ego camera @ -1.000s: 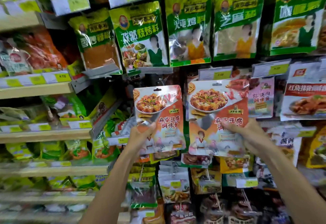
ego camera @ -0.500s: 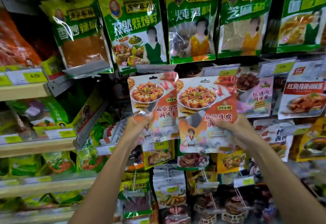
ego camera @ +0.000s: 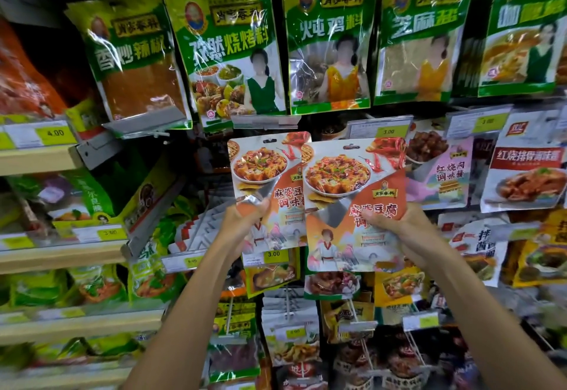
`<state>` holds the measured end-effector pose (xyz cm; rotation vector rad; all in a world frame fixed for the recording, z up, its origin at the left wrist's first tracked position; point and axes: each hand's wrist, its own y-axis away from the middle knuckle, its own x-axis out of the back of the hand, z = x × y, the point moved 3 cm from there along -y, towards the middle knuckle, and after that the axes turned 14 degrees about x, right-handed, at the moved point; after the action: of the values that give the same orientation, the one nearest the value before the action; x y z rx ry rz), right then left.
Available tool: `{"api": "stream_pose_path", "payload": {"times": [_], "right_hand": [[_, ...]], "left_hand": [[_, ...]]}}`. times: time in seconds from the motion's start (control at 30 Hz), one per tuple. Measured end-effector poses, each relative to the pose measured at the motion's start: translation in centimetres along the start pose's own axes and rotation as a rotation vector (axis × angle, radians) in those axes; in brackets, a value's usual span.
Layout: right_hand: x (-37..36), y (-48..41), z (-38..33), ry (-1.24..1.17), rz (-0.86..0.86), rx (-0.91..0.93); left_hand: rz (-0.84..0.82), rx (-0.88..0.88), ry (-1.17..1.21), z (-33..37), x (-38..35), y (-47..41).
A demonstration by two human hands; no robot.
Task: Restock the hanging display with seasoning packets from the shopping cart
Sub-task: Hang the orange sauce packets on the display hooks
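Right packet (ego camera: 352, 181), gripped by right hand (ego camera: 405, 233), now overlaps left packet (ego camera: 264, 171) (gripped by left hand (ego camera: 242, 224))

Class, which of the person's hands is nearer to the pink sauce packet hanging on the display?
Right. The right hand, gripping the right tofu packet, is just below-left of the pink sauce packet; the left hand, gripping the left tofu packet, is farther left.

2 orange pkts (ego camera: 267, 174), 5 green pkts (ego camera: 328, 39) top row, 2 hands (ego camera: 242, 222).
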<state>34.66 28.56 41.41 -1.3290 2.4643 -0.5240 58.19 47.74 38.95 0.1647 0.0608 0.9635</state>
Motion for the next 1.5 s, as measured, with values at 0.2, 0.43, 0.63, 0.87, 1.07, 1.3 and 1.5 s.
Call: {"api": "stream_pose_path", "payload": {"times": [0.2, 0.43, 0.63, 0.87, 1.07, 1.3, 1.5], "right_hand": [[-0.5, -0.2, -0.1, -0.027, -0.020, 0.003], [-0.6, -0.4, -0.3, -0.017, -0.030, -0.012], [-0.4, -0.5, 0.4, 0.015, -0.017, -0.029], [-1.1, -0.3, 0.9, 0.049, -0.015, -0.052], [-3.9, -0.2, 0.7, -0.006, -0.048, -0.042], [-7.9, 0.5, 1.3, -0.085, -0.139, -0.077], [-7.9, 0.5, 0.9, 0.067, -0.113, -0.063]], "left_hand": [[0.052, 0.061, 0.005, -0.3, -0.4, -1.6], [0.110, 0.130, -0.027, -0.8, -1.0, -4.4], [0.113, 0.166, 0.032, -1.1, -0.6, -6.4], [0.372, -0.058, -0.070, -0.7, 0.5, -2.8], [0.279, -0.310, -0.100, 0.0, -1.2, 6.3], [0.004, -0.215, 0.063, 3.5, -2.9, 8.7], [0.038, -0.216, 0.100, 3.5, -2.7, 7.3]]}}
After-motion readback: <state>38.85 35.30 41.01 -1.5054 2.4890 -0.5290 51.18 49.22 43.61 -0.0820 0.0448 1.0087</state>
